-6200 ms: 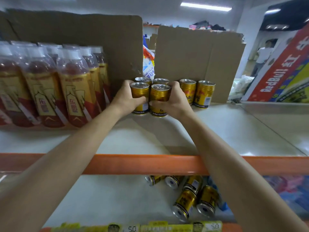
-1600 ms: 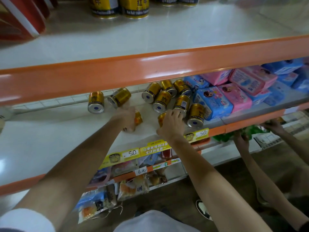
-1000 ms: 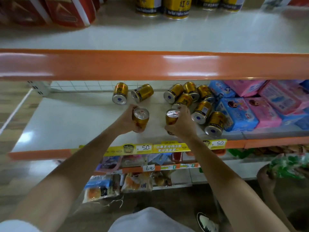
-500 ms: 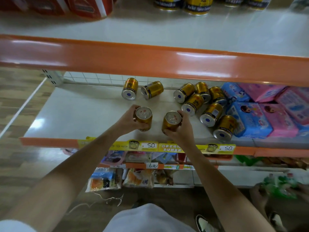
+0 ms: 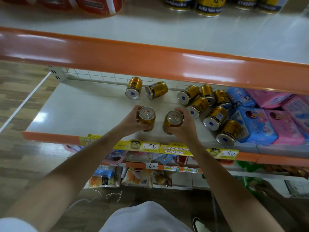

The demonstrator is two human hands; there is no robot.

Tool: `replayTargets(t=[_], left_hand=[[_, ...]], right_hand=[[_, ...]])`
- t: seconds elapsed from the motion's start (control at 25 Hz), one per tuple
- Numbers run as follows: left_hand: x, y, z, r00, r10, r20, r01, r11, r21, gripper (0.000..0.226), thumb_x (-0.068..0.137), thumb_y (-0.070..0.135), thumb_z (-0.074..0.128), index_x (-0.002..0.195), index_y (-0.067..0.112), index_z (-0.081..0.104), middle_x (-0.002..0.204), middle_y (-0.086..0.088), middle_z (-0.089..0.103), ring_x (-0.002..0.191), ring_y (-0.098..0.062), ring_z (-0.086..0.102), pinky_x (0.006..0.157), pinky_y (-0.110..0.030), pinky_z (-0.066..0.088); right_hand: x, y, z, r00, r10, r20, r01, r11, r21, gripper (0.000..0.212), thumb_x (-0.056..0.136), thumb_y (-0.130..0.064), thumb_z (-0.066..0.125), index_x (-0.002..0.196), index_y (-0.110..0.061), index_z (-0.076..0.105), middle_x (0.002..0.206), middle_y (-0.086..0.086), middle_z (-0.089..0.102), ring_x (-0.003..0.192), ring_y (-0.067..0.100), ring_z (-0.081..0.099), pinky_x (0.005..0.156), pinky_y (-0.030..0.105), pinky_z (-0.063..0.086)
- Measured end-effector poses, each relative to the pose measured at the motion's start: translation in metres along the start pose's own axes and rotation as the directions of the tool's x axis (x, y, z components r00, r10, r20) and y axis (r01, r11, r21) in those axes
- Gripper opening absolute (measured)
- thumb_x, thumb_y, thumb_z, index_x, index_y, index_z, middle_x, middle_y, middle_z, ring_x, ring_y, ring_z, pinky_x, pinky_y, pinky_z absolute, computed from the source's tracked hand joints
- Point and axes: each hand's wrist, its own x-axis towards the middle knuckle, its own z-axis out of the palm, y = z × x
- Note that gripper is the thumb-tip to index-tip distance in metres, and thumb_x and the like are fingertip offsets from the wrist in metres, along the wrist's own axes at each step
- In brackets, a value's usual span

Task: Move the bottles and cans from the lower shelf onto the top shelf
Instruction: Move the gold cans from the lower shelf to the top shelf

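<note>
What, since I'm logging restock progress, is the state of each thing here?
Left hand: grips an upright gold metal can.
Right hand: grips a second gold can, also upright.
Eight gold cans on the white lower shelf: lying on their sides, untouched.
Gold cans on the top shelf: standing upright; top shelf partly filled.
Blue and pink soft packs: lying at the lower shelf's right.

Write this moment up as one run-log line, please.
stage: pick | left hand grips left can | right hand grips right can | lower shelf: eight loose cans lying | top shelf: standing cans
</note>
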Motion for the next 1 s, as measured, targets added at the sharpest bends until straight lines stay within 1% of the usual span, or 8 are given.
replayTargets(t=[0.24, 0.44, 0.52, 0.6, 0.72, 0.8, 0.88, 1.0], left_hand=[[0.0, -0.001, -0.001, 1.0, -0.011, 0.014, 0.011, 1.0, -0.014, 0.075, 0.061, 0.011, 0.085, 0.12, 0.018, 0.04, 0.111, 0.003, 0.057, 0.104, -0.012, 0.058, 0.086, -0.023, 0.049], [0.001, -0.001, -0.002, 1.0, -0.012, 0.021, 0.012, 1.0, 0.013, 0.07, 0.07, -0.001, 0.083, 0.121, 0.017, 0.039, 0.11, 0.004, 0.057, 0.101, -0.008, 0.057, 0.082, -0.019, 0.047], [0.002, -0.002, -0.003, 1.0, -0.014, 0.019, 0.014, 1.0, 0.024, 0.07, 0.07, 0.001, 0.084, 0.121, 0.017, 0.039, 0.11, 0.004, 0.057, 0.101, -0.007, 0.058, 0.082, -0.019, 0.047], [0.002, -0.002, -0.003, 1.0, -0.013, 0.023, 0.012, 1.0, 0.027, 0.071, 0.069, 0.003, 0.084, 0.122, 0.017, 0.039, 0.111, 0.002, 0.057, 0.104, -0.01, 0.058, 0.086, -0.021, 0.048], [0.003, -0.004, -0.003, 1.0, -0.014, 0.021, 0.014, 1.0, 0.024, 0.072, 0.069, 0.003, 0.085, 0.122, 0.018, 0.039, 0.114, -0.001, 0.057, 0.106, -0.014, 0.059, 0.09, -0.026, 0.05], [0.003, -0.005, -0.002, 1.0, -0.01, 0.018, 0.01, 1.0, 0.012, 0.071, 0.069, 0.003, 0.085, 0.121, 0.018, 0.039, 0.114, -0.001, 0.057, 0.106, -0.014, 0.059, 0.09, -0.026, 0.05], [0.003, -0.008, -0.001, 1.0, -0.015, 0.013, 0.015, 1.0, -0.014, 0.071, 0.069, 0.003, 0.084, 0.121, 0.02, 0.04, 0.114, -0.001, 0.057, 0.105, -0.013, 0.059, 0.09, -0.027, 0.051], [0.001, -0.01, 0.002, 1.0, -0.028, -0.006, 0.027, 0.998, -0.054, 0.071, 0.069, -0.001, 0.082, 0.123, 0.019, 0.04, 0.113, -0.001, 0.058, 0.103, -0.012, 0.061, 0.084, -0.024, 0.052]], right_hand=[[0.028, -0.008, -0.009, 0.96, 0.035, 0.278, -0.074, 0.989, 0.131, 0.076, 0.043, 0.004, 0.058, 0.114, -0.023, 0.052, 0.114, 0.005, 0.063, 0.112, 0.021, 0.06, 0.077, 0.028, 0.052], [0.051, -0.016, -0.016, 0.806, 0.022, 0.591, -0.121, 0.984, 0.128, 0.075, 0.045, 0.018, 0.052, 0.11, -0.019, 0.054, 0.112, 0.009, 0.063, 0.113, 0.022, 0.06, 0.077, 0.024, 0.052], [0.056, -0.018, -0.015, 0.773, 0.017, 0.634, -0.101, 0.99, 0.097, 0.077, 0.04, 0.014, 0.049, 0.109, -0.018, 0.056, 0.113, 0.009, 0.063, 0.115, 0.023, 0.06, 0.082, 0.033, 0.052], [0.057, -0.017, -0.014, 0.75, 0.027, 0.661, -0.123, 0.987, 0.099, 0.081, 0.039, 0.014, 0.047, 0.113, -0.018, 0.056, 0.116, 0.009, 0.062, 0.117, 0.023, 0.059, 0.084, 0.038, 0.05], [0.057, -0.013, -0.017, 0.724, 0.056, 0.687, -0.157, 0.984, 0.085, 0.087, 0.049, 0.024, 0.048, 0.126, -0.016, 0.045, 0.128, 0.005, 0.055, 0.125, 0.018, 0.052, 0.087, 0.025, 0.05], [0.05, -0.006, -0.02, 0.767, 0.085, 0.636, -0.155, 0.986, 0.055, 0.091, 0.059, 0.029, 0.05, 0.138, -0.016, 0.038, 0.141, 0.002, 0.043, 0.136, 0.02, 0.042, 0.089, 0.019, 0.049], [0.034, 0.003, -0.018, 0.839, 0.123, 0.531, -0.236, 0.96, 0.151, 0.096, 0.059, 0.016, 0.056, 0.146, -0.015, 0.03, 0.149, 0.004, 0.037, 0.137, 0.02, 0.04, 0.092, 0.028, 0.051], [0.001, 0.011, 0.0, 0.899, 0.175, 0.401, -0.324, 0.882, 0.341, 0.094, 0.057, 0.003, 0.068, 0.142, -0.014, 0.033, 0.134, 0.004, 0.051, 0.119, 0.013, 0.054, 0.086, 0.026, 0.054]])
